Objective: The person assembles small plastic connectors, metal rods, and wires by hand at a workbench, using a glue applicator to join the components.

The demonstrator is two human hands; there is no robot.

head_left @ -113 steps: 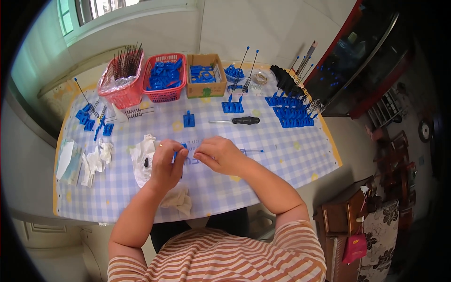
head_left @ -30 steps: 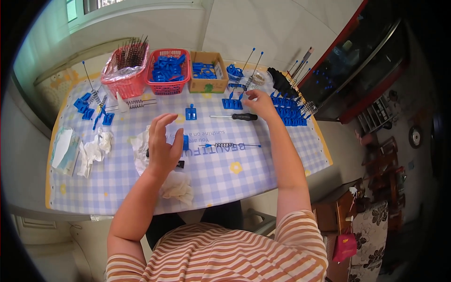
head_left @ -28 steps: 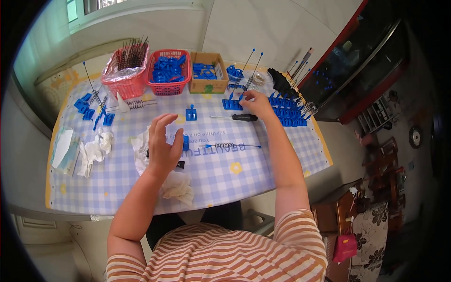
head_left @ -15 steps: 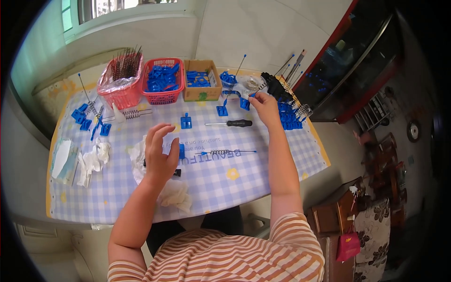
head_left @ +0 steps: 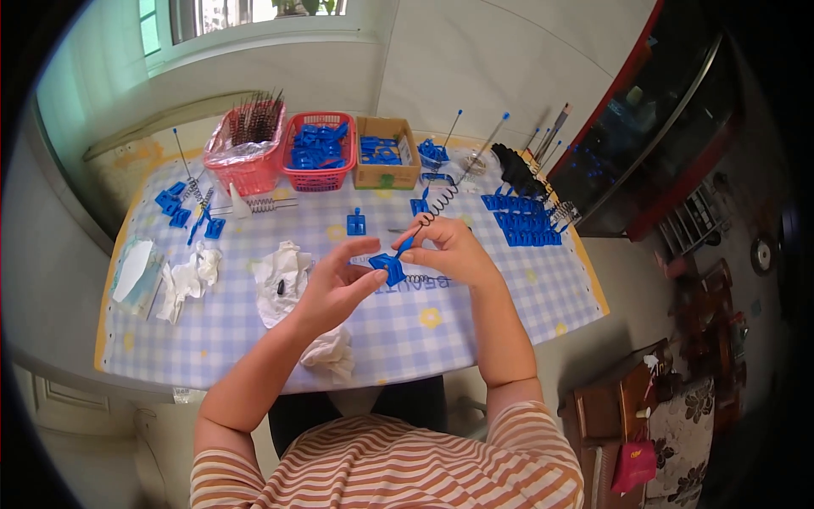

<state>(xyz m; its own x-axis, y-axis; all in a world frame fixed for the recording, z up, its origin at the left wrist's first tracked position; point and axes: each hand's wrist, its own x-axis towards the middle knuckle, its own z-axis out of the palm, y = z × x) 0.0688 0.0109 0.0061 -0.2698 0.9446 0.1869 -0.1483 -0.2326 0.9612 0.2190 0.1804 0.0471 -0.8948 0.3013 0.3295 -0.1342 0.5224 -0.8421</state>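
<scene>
My right hand (head_left: 454, 254) pinches the narrow neck of a blue plastic piece (head_left: 389, 268) with a squarish base. From that neck a dark coiled spring wire (head_left: 439, 204) runs up and away to a blue-tipped rod. My left hand (head_left: 339, 284) has thumb and fingers spread around the base; whether the thumb touches it I cannot tell. Beneath my right hand, another spring (head_left: 420, 278) lies partly hidden on the cloth. A separate blue square piece (head_left: 356, 223) rests beyond my left hand. The screwdriver is mostly covered by my right hand.
Two red baskets (head_left: 292, 176) and a cardboard box (head_left: 386, 176) line the back, holding wires and blue parts. Rows of blue pieces (head_left: 527, 225) fill the right side. Crumpled tissue (head_left: 284, 254) lies left of centre. More blue pieces with springs (head_left: 171, 199) stand at far left.
My right hand has come from the back right to the table's middle, bringing the blue piece with its spring wire. My left hand has moved right, toward its base. The view has shifted slightly.
</scene>
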